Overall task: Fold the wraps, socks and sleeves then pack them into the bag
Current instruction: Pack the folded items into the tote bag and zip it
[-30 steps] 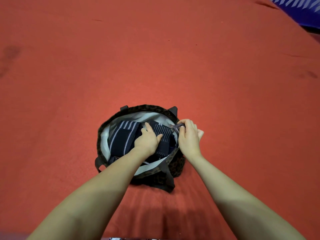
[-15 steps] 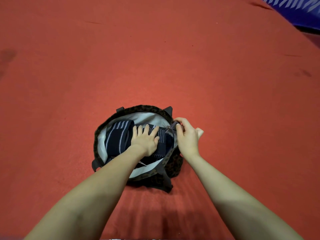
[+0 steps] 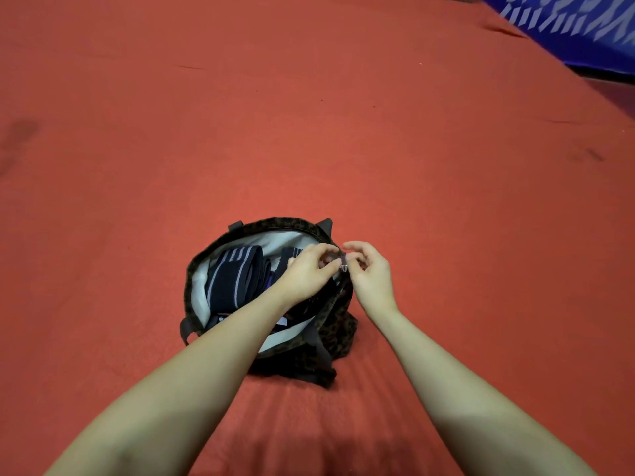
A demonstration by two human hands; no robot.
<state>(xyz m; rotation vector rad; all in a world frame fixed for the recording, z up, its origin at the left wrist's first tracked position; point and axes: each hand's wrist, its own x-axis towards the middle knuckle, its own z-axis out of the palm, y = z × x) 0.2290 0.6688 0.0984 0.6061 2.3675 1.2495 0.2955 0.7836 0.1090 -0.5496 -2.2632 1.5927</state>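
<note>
A dark leopard-print bag with a pale lining stands open on the red surface. Folded dark wraps with grey stripes lie inside it. My left hand is at the bag's right rim, fingers curled and pinching the edge beside the small metal zipper pull. My right hand is just right of it, thumb and fingers curled round the zipper pull. Part of the bag's contents is hidden under my left forearm.
The red cloth surface spreads wide on every side of the bag. A blue patterned sheet lies along the far right edge. The bag's dark straps hang down at the near side.
My left hand has lifted off the folded wraps and moved right to the bag's rim by the zipper. My right hand stays at the zipper pull.
</note>
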